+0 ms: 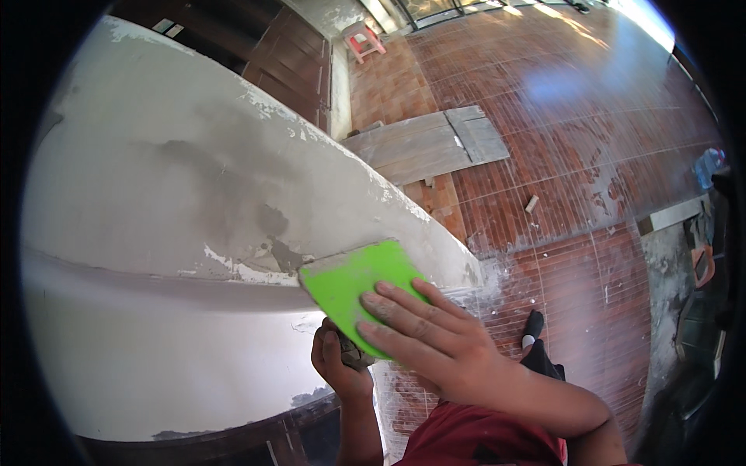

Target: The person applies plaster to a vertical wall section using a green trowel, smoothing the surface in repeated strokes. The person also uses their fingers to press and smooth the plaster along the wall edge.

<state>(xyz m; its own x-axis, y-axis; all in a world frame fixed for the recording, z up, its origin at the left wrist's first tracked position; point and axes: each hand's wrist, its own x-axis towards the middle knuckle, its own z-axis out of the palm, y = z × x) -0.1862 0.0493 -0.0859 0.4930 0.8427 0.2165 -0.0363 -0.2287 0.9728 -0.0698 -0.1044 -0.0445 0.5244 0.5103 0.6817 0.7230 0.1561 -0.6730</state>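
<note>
A flat green plastering spreader (342,283), smeared with grey paste along its far edge, is tilted near the wall's ledge. My right hand (423,330) presses its fingers across the spreader's face; the thumb is hidden. Below the spreader's lower left corner, my left hand (342,365) is closed around a dark, grey-smeared object (356,355), mostly covered by the spreader and too hidden to name. Beside both hands runs the pale plastered wall (116,155), with damp grey patches (272,221) and flaking white paint along its edges.
Grey boards (412,147) lie on the red tiled floor (575,186), with a small block (531,203) nearby. A pink stool (363,40) stands by a brown door (291,62). At the right are a water bottle (707,167) and a low ledge (672,215).
</note>
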